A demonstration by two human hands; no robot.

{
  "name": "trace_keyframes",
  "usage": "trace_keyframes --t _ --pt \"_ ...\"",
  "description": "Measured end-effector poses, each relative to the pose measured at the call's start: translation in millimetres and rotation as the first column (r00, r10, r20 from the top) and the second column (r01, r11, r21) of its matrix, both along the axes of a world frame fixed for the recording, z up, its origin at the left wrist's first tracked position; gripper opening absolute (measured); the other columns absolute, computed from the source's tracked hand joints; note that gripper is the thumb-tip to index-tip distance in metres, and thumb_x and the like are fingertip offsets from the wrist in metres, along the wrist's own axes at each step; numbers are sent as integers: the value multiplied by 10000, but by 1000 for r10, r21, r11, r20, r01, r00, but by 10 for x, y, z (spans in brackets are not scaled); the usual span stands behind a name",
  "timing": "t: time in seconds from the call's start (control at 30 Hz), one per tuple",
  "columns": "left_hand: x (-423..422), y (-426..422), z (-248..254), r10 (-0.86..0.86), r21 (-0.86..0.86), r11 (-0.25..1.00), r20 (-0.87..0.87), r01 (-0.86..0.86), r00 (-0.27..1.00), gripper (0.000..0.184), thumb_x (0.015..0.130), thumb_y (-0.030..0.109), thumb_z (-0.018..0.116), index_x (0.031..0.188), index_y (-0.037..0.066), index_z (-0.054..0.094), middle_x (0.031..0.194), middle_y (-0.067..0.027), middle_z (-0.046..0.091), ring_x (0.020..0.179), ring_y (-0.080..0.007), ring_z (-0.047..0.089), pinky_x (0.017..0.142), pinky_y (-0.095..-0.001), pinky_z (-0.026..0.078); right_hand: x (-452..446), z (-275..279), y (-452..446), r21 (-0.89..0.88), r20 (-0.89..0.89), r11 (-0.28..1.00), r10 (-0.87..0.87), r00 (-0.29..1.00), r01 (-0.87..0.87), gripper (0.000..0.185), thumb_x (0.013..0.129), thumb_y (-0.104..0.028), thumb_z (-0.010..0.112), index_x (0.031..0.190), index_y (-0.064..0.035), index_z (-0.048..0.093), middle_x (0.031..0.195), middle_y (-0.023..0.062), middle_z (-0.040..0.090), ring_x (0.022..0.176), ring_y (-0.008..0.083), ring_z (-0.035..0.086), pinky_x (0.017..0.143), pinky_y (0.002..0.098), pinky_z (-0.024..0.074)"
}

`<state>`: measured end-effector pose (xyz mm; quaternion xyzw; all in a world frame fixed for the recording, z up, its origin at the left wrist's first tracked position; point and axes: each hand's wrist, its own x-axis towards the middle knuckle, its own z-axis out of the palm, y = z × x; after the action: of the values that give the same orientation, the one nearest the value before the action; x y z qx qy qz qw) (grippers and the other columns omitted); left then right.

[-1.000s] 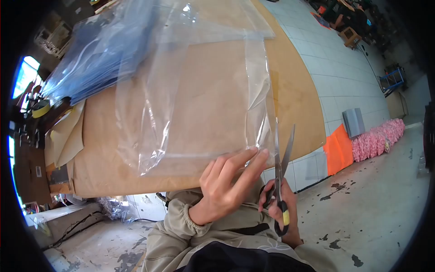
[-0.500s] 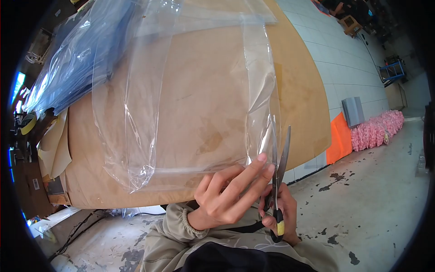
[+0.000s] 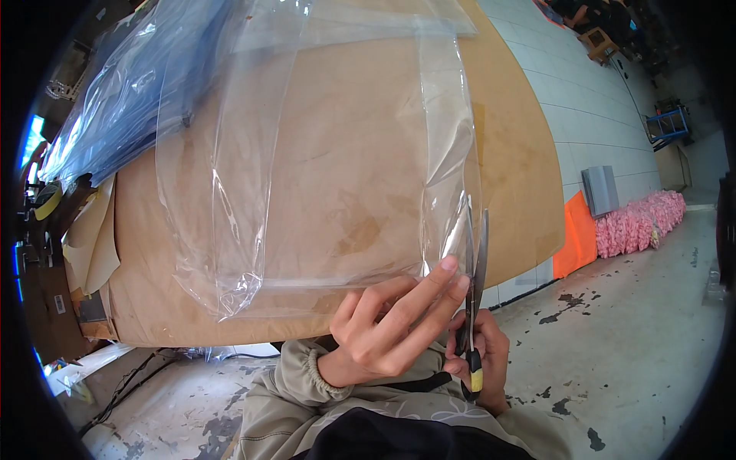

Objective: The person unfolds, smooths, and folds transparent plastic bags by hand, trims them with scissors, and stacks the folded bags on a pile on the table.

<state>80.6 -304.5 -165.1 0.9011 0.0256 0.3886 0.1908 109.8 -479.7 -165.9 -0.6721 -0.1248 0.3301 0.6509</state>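
A large clear plastic bag [image 3: 337,169] lies spread over the brown-covered table, its folded side strips shining. My left hand [image 3: 387,326] is at the bag's lower right corner, two fingers stretched along the film and the others bent; its thumb is hidden, and the film appears held there. In my right hand [image 3: 491,353] is a pair of scissors [image 3: 474,284] with dark handles and yellow tape on one of them. The scissor blades point away from me, slightly apart, along the bag's right edge and close beside my left fingertips.
A pile of bluish plastic sheets [image 3: 146,100] covers the table's far left. The brown tabletop [image 3: 521,169] ends in a curved right edge. Beyond it, on the floor, are an orange sheet [image 3: 571,238], a grey block [image 3: 600,190] and a pink bundle [image 3: 640,222]. Another person sits far right.
The scissor blades have come closer together. Both hands have stayed nearly in place at the bag's corner, and the view has shifted slightly.
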Motion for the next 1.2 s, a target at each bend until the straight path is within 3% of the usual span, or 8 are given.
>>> trace_keyframes --t 0.33,0.73,0.87,0.93,1.03,1.07,1.17,1.2 --pt "-23 10 2 -19 -11 1000 -32 19 999 351 606 70 726 951 135 722 1092 -67 668 707 -130 573 566 -214 436 -10 -50 -23 11 47 1000 -26 999 25 610 653 -151 867 1117 12 505 981 62 564 694 73 492 588 204 420" --pt "-24 18 -37 7 24 1000 -8 -6 1000 364 602 90 714 961 148 726 1084 -61 672 688 -122 567 547 -210 414 -4 4 -19 -144 151 988 -36 988 58 547 644 -116 867 1073 14 553 823 20 548 695 62 521 593 198 434" --pt "-30 28 -36 5 31 1000 0 -5 1000 365 625 97 727 989 133 720 1092 -90 667 697 -128 591 558 -211 427 23 14 -15 -5 91 966 -257 962 259 526 670 -110 841 1087 19 548 858 23 547 693 74 531 582 198 426" --pt "-40 36 4 -34 -66 997 0 34 999 356 654 87 733 1009 97 709 1095 -125 661 718 -138 609 564 -202 431 181 49 -42 -17 402 935 -318 859 354 468 738 -179 786 1093 11 548 894 55 556 694 83 535 583 196 436" --pt "-211 122 82 -104 -145 984 16 105 994 325 698 66 727 1020 37 688 1090 -174 653 745 -167 632 607 -234 458 622 135 -157 3 575 918 -327 750 398 339 884 -79 588 1203 2 508 1023 58 570 848 86 550 694 177 462" --pt "-296 168 107 -130 -157 979 26 132 991 313 713 59 722 1021 15 681 1086 -190 650 754 -179 638 626 -252 470 709 269 -95 28 539 906 -370 757 423 411 885 -59 593 1274 -7 470 1053 68 568 913 89 530 767 197 447" --pt "-689 300 172 57 -18 998 18 -56 998 298 772 35 650 1069 55 665 1063 -102 675 731 -158 624 747 -308 453 1111 426 7 -228 773 860 -126 622 457 435 893 -60 590 1304 -23 453 1026 64 574 881 96 528 781 227 435" --pt "-829 366 146 126 -44 991 50 -124 991 285 756 24 645 1040 44 655 1056 -120 660 780 -196 618 805 -334 443 1217 417 53 -248 761 849 -127 637 467 428 898 -53 582 1306 -30 454 1002 60 575 871 97 527 779 231 432"
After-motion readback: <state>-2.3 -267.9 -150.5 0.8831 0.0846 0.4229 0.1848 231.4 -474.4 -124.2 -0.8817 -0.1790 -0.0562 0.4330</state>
